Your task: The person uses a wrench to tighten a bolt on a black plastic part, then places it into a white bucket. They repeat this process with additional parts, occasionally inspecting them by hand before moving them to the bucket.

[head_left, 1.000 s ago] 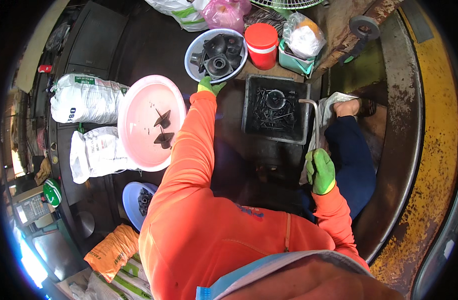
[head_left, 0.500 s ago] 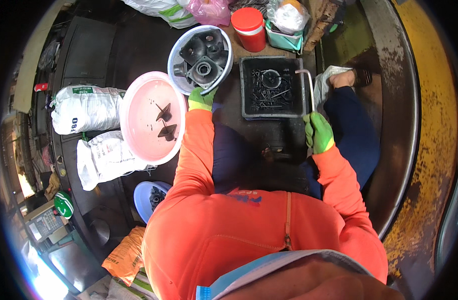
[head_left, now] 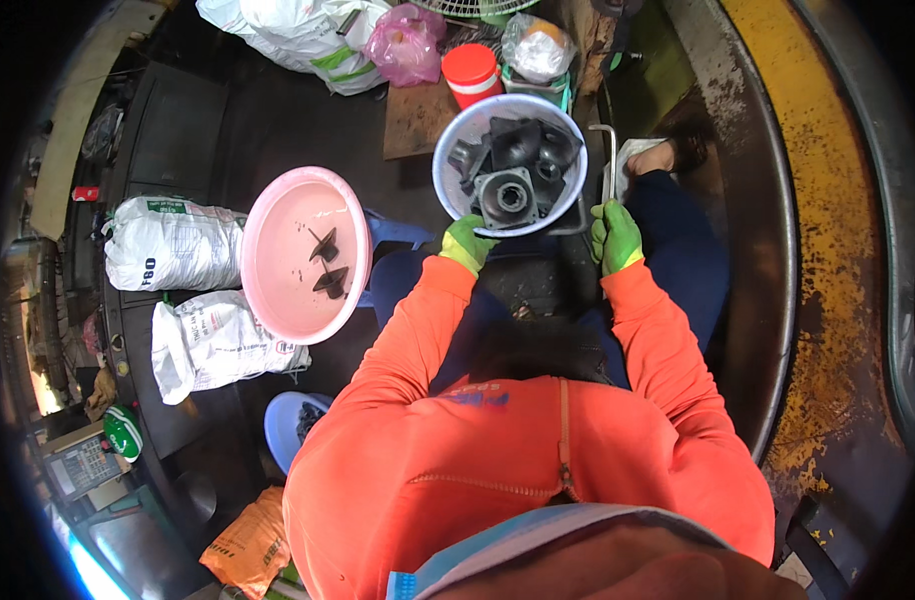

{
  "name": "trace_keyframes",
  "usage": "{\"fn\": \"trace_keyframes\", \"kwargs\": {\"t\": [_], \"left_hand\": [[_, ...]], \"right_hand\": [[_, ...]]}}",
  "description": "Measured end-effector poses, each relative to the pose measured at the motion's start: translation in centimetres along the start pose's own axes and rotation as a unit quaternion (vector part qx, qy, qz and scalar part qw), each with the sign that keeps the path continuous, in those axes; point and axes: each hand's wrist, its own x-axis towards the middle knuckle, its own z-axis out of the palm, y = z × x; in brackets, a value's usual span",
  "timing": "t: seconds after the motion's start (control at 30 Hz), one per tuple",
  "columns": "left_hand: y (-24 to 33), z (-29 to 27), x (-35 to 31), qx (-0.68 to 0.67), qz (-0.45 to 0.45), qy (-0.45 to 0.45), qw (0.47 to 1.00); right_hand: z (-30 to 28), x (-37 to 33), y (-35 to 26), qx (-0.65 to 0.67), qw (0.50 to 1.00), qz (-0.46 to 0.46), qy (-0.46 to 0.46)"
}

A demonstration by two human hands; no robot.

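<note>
My left hand [head_left: 466, 243], in a green glove, is closed on the near rim of a pale blue-white basin [head_left: 441, 160]. Several black moulded parts with square flanges and round collars [head_left: 506, 198] fill the basin, which is held over the dark tray [head_left: 578, 222]. Only a bit of the tray's edge shows. On the basin's right, my right hand [head_left: 616, 236], gloved in green too, is wrapped round a bent metal rod [head_left: 612, 165]. The rod stands up from the fist, its hooked end near the basin's rim.
A pink basin [head_left: 268, 215] with two dark pointed pieces [head_left: 330, 282] stands at left, beside white sacks [head_left: 173, 240]. Beyond my basin are a red jar [head_left: 472, 72] and plastic bags [head_left: 406, 40]. A blue basin [head_left: 281, 428] sits near my left side; a yellow metal edge [head_left: 828, 200] curves along the right.
My left hand has carried the basin of black parts rightward, from beside the pink basin to over the dark tray. The right hand, with the rod, is now closer to it.
</note>
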Motion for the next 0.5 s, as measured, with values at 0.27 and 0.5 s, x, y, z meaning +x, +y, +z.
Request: {"fn": "trace_keyframes", "kwargs": {"t": [0.27,0.5], "left_hand": [[4.2,2.5,0.1,0.304,0.042,0.009,0.952],[3.8,1.4,-0.6,0.273,0.066,0.007,0.960]], "right_hand": [[-0.3,8.5,-6.3,-0.301,0.796,-0.521,0.060],[2.2,18.1,-8.5,-0.261,0.855,-0.425,0.140]]}}
